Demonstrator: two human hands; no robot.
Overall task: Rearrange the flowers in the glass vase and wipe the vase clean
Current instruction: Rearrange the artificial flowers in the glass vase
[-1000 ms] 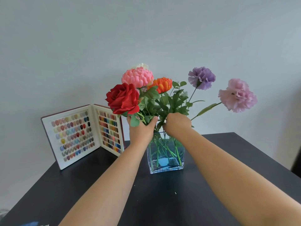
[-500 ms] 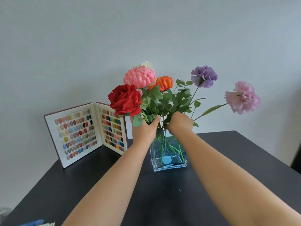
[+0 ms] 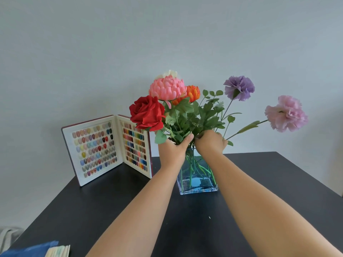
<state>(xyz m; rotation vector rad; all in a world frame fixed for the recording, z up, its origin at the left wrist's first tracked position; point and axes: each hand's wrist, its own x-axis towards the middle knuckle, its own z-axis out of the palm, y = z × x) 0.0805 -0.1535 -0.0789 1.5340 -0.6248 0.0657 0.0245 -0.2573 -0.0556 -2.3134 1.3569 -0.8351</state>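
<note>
A square glass vase with bluish water stands on the black table. Green stems rise from it into a bunch: a red rose, a pink round bloom, an orange flower, a purple carnation and a pale pink carnation leaning far right. My left hand is closed around the stems just above the vase's rim, under the rose. My right hand grips the stems and leaves right beside it. The rim is hidden behind both hands.
An open display book of coloured nail samples stands upright at the back left of the table, against the pale wall. A blue cloth and a small stack of paper lie at the near left corner.
Both hands stay closed on the stems above the vase. The bunch has tightened slightly, and the pale pink carnation hangs a little lower to the right.
</note>
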